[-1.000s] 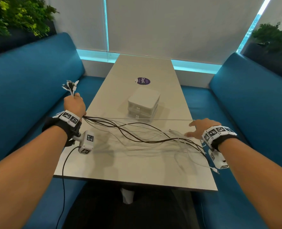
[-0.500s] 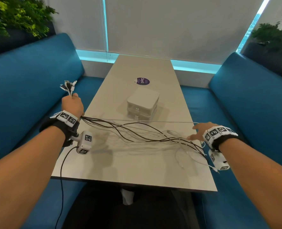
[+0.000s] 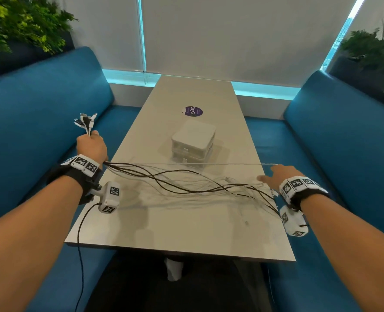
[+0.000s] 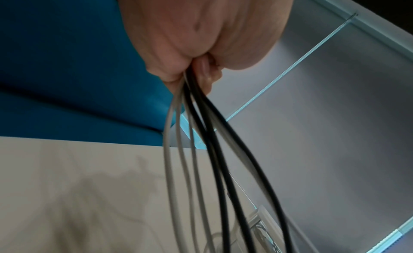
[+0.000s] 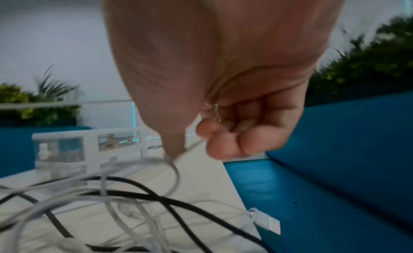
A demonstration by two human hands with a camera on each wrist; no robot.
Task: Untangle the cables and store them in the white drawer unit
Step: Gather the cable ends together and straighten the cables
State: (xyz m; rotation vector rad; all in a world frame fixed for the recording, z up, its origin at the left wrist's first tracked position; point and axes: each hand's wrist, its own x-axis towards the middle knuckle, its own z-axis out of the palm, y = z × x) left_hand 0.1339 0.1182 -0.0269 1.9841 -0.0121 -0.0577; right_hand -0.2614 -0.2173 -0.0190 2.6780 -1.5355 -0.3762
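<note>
My left hand (image 3: pixel 92 145) is raised over the table's left edge and grips a bundle of black and white cables (image 3: pixel 186 188); their plug ends (image 3: pixel 85 122) stick up above the fist. In the left wrist view the cables (image 4: pixel 201 168) fan down out of the fist (image 4: pixel 201 44). My right hand (image 3: pixel 274 176), at the table's right edge, pinches one thin white cable (image 3: pixel 186 164) stretched taut across to the left hand; its fingers (image 5: pixel 234 142) are curled. The white drawer unit (image 3: pixel 193 143) stands mid-table behind the cables, drawers shut.
The long grey table (image 3: pixel 186 233) runs between two blue benches (image 3: pixel 40 109). A purple round sticker (image 3: pixel 193 111) lies beyond the drawer unit. Loose cable ends and a white USB plug (image 5: pixel 271 225) hang over the table's right edge. Plants stand behind both benches.
My right hand has drawn a little further right with the taut white cable, and the slack cable ends have slid toward the right edge. The left hand has stayed raised, gripping the bundle.
</note>
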